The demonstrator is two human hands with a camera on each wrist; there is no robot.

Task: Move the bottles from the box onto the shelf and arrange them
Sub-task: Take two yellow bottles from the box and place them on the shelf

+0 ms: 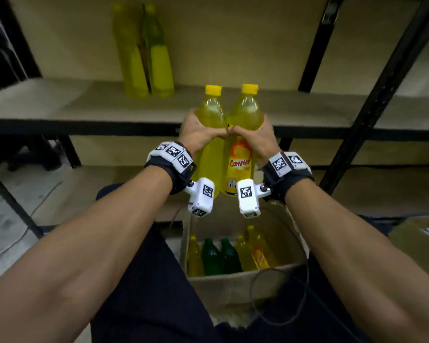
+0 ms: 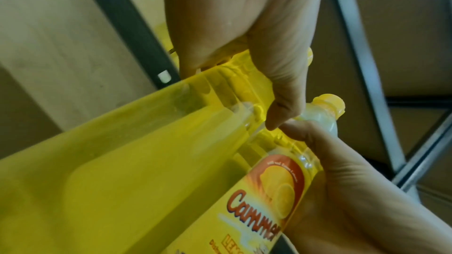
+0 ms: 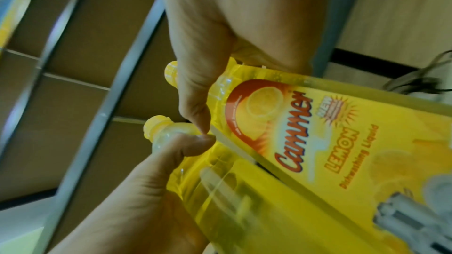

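Yellow bottle (image 3: 342,142) in the right hand (image 3: 232,36) carried a label that read "Cammer", "NEW", "LEMON", "Dishwashing Liquid", smaller print on it stayed unreadable, wrist bands showed square coded markers (image 1: 172,151).

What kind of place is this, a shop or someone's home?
Probably a stockroom or shop storage area, not a home. A black metal-framed shelf with bare board decks holds two yellow bottles, and an open cardboard box on the floor is packed with yellow and green bottles.
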